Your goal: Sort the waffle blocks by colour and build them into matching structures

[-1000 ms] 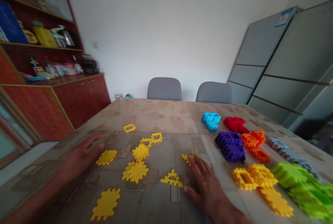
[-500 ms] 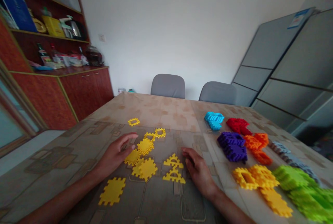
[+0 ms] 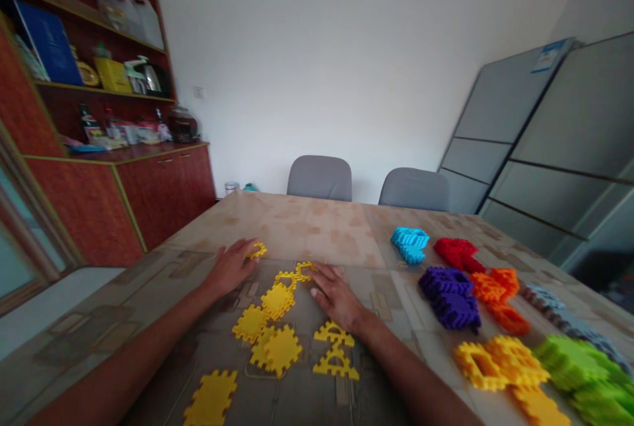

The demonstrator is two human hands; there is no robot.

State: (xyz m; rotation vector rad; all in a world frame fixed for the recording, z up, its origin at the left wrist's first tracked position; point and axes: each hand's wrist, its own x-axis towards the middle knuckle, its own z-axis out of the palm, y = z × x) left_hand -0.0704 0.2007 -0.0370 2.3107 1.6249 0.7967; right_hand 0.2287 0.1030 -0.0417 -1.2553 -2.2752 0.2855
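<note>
My left hand [image 3: 232, 269] reaches over the table with its fingers stretched out, their tips at the left edge of a small yellow square frame piece [image 3: 260, 251] with toothed edges. My right hand [image 3: 339, 297] lies low with fingers spread, its fingertips touching another yellow frame piece [image 3: 300, 271]. Between the hands a third yellow frame piece [image 3: 283, 277] touches a solid yellow toothed piece [image 3: 277, 300]. Nearer me lie more solid yellow pieces [image 3: 283, 350], some overlapping. Two yellow triangular pieces [image 3: 335, 363] rest below my right hand. A yellow square piece [image 3: 212, 399] lies by my left forearm.
On the right stand stacks of toothed pieces: light blue [image 3: 409, 244], red [image 3: 454, 253], purple [image 3: 450, 299], orange [image 3: 498, 287], grey [image 3: 569, 310], yellow-orange [image 3: 500, 363] and green [image 3: 577, 360]. Two grey chairs [image 3: 319, 177] are beyond the table's far edge.
Both hands have moved forward, the left to the far frame piece and the right from beside the triangles to a frame piece. The camera view has tilted up slightly.
</note>
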